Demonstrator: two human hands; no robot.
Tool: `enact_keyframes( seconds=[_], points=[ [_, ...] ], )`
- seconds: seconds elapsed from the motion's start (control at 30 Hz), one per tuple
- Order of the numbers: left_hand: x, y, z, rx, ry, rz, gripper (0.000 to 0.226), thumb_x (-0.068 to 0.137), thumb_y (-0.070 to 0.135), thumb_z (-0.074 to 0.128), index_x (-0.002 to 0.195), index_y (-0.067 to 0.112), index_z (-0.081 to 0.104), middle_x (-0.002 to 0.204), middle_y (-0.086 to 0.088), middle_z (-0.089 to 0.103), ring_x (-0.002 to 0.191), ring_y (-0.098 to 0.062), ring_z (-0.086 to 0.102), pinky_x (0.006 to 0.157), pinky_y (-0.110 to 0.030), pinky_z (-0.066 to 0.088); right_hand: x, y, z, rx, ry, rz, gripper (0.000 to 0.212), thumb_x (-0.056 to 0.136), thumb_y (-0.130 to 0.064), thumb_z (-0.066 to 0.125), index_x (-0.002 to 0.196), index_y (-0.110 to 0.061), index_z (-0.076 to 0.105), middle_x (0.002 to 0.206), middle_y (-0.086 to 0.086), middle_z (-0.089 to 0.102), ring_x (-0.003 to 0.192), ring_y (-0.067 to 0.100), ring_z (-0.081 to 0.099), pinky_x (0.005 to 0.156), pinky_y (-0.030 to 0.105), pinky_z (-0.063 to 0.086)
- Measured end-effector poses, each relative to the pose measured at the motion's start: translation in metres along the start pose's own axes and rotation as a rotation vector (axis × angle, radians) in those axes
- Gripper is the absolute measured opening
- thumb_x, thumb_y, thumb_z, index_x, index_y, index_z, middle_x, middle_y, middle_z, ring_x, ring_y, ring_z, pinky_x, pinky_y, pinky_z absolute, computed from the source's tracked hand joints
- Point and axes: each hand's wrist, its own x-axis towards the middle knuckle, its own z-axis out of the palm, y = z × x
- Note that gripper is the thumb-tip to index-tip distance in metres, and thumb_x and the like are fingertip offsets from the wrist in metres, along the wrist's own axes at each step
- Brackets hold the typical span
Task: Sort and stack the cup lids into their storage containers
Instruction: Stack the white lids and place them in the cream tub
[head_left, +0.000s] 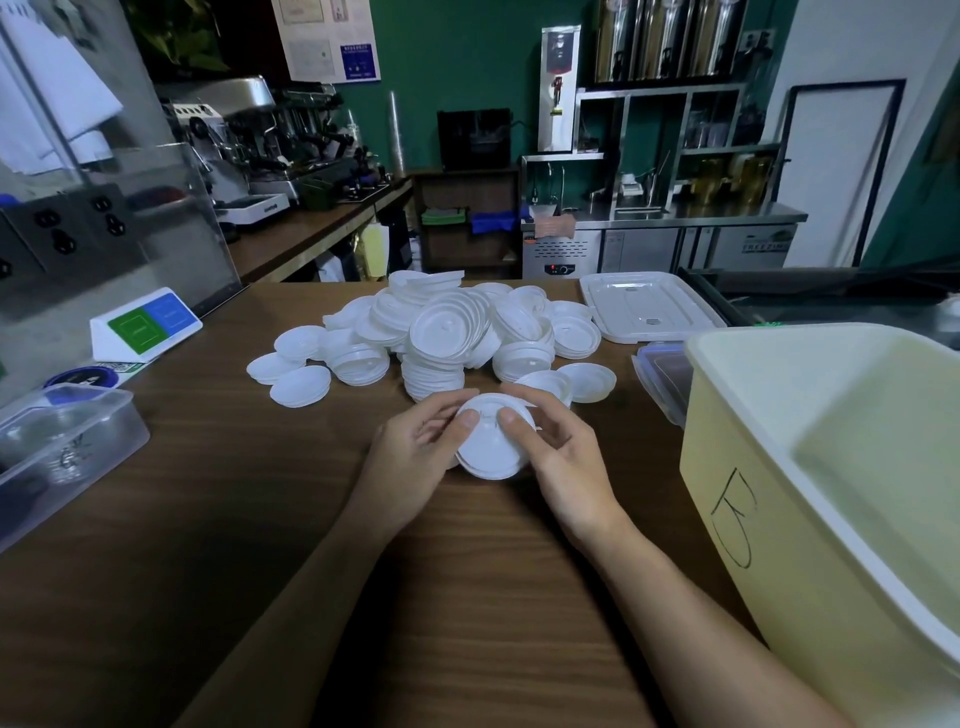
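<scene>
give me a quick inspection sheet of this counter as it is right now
surface: brown wooden counter, no spills seen
job's things: loose pile of white lids; held lid; open cream bin at right; clear tub at left
clutter: flat white container lid; blue-rimmed lid; green and blue sign card
grippers: left hand and right hand both grip the held lid, thumbs on top
cables: nothing seen
surroundings: espresso machine back left; steel counter back right

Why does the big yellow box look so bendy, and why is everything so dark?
Head view: its wide-angle lens curves things near the edges, so the yellow box bulges; the room light is dim, so the white lid pile and the held lid look bright.
</scene>
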Motion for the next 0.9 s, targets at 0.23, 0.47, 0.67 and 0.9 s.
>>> enact_keyframes(
  seconds=[0.23, 0.47, 0.67, 0.9],
  points=[
    [-0.001, -0.019, -0.026, 0.509, -0.038, 0.015, 0.044, 0.082, 0.048, 0.079, 0.121, 0.030, 0.071, 0.117, 0.020, 0.065, 0.114, 0.004, 0.059, 0.098, -0.016, 0.043, 0.003, 0.003, -0.003, -0.129, 0.201, -0.047, 0.020, 0.098, -0.025, 0.073, 0.117, -0.027, 0.071, 0.114, -0.009, 0.074, 0.106, 0.009, 0.068, 0.091, 0.024, 0.053],
    [0.002, -0.026, -0.026, 0.564, -0.063, 0.098, 0.015, 0.089, 0.015, 0.075, 0.103, 0.021, 0.073, 0.092, 0.014, 0.071, 0.089, -0.006, 0.065, 0.083, -0.031, 0.053, 0.005, 0.008, -0.005, -0.182, 0.239, -0.012, 0.033, 0.086, -0.029, 0.071, 0.119, -0.032, 0.067, 0.123, -0.012, 0.068, 0.117, 0.013, 0.063, 0.108, 0.045, 0.050],
    [0.003, -0.014, -0.025, 0.314, 0.060, 0.011, 0.023, 0.095, 0.015, 0.072, 0.117, 0.023, 0.069, 0.099, 0.015, 0.075, 0.094, -0.003, 0.071, 0.080, -0.016, 0.054, 0.004, 0.008, -0.006, -0.201, 0.242, -0.007, 0.041, 0.077, -0.026, 0.068, 0.117, -0.036, 0.066, 0.121, -0.015, 0.068, 0.112, 0.011, 0.064, 0.103, 0.045, 0.054],
    [0.004, -0.001, -0.017, -0.347, 0.093, -0.142, 0.042, 0.095, -0.003, 0.067, 0.133, 0.012, 0.056, 0.124, -0.007, 0.073, 0.112, -0.022, 0.073, 0.080, -0.030, 0.062, 0.003, 0.009, -0.005, -0.195, 0.229, -0.014, 0.043, 0.074, -0.031, 0.074, 0.113, -0.044, 0.065, 0.117, -0.010, 0.071, 0.106, 0.018, 0.067, 0.096, 0.053, 0.057]
  ],
)
